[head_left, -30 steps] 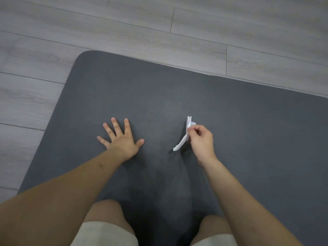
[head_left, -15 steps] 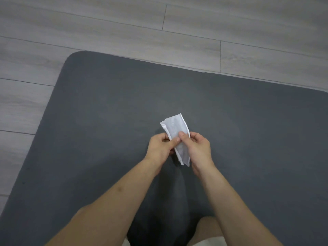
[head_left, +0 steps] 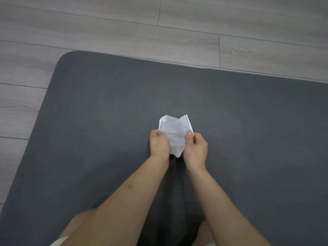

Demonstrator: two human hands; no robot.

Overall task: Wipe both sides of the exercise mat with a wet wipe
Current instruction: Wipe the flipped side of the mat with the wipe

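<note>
Wet wipe (head_left: 174, 137): white, partly unfolded, held up between both hands above the middle of the mat; lower tip hangs to a point between the wrists. Faint grey specks show on its face.

Left hand (head_left: 159, 145): thumb and curled fingers pinch the wipe's left edge.

Right hand (head_left: 196, 148): thumb and curled fingers pinch the wipe's right edge.

Exercise mat (head_left: 99, 110): dark grey, lying flat on the floor; rounded far-left corner in view, far edge running right. The person kneels on its near part, bare knees at the bottom of the view.

Floor (head_left: 124, 31): pale grey wood-look planks beyond the far edge and to the left of the mat.

Change: a second ago the left hand lay flat and spread on the mat while the right hand alone pinched the wipe, which hung narrow. The left hand has since lifted off and joined the right, and the wipe now shows a broader face, pulled apart sideways.

Reading: wiping is paused; the person appears to be opening or refolding the wipe, probably to present a fresh face. The specks suggest some of this side has been wiped.

Remaining: I judge more wiping on this side likely, then turning the mat over for the underside.
</note>
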